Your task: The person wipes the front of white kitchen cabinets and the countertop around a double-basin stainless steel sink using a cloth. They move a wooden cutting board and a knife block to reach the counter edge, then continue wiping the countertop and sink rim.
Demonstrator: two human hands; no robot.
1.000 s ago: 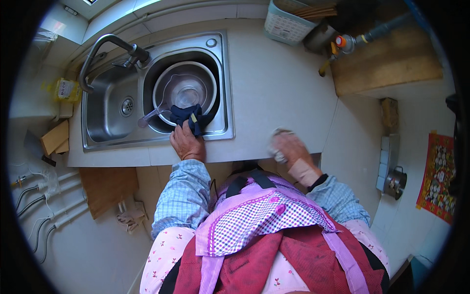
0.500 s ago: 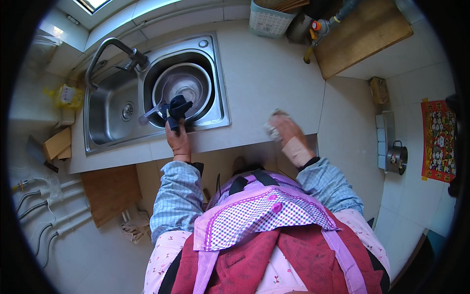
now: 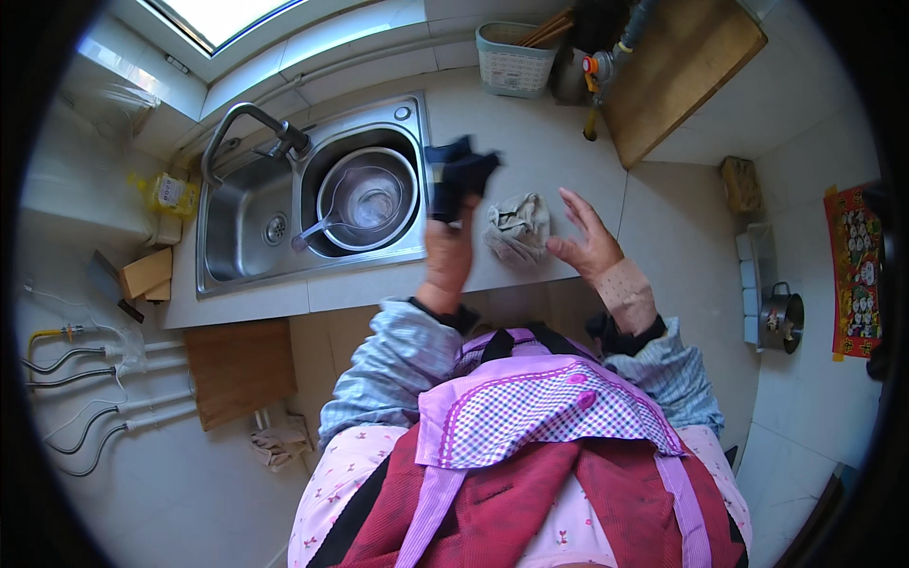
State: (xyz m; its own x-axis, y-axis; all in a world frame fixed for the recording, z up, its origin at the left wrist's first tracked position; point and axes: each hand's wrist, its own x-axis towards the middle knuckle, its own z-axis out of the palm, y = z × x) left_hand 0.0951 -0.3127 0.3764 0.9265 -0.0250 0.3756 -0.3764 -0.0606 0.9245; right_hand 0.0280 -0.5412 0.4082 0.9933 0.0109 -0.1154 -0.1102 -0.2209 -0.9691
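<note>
A bunched dark blue cloth (image 3: 462,178) is gripped in my left hand (image 3: 449,254), held over the counter just right of the sink; motion blurs it a little. Between my hands, a crumpled beige rag (image 3: 518,229) lies on the countertop (image 3: 587,180). My right hand (image 3: 597,246) hovers beside the rag with its fingers spread and nothing in them. In the right bowl of the steel sink (image 3: 256,279) sits a round metal basin (image 3: 413,194). A clear plastic dipper (image 3: 317,230) rests in that basin, its handle sticking out over the rim.
A curved faucet (image 3: 237,112) rises behind the sink, with a yellow bottle (image 3: 173,194) to its left. At the back stand a pale plastic basket (image 3: 516,71) and a gas valve (image 3: 598,71). A wooden board (image 3: 677,80) leans at the right.
My left hand has carried the dark blue cloth from over the basin rightward to the counter. My right hand has let go of the beige rag and opened.
</note>
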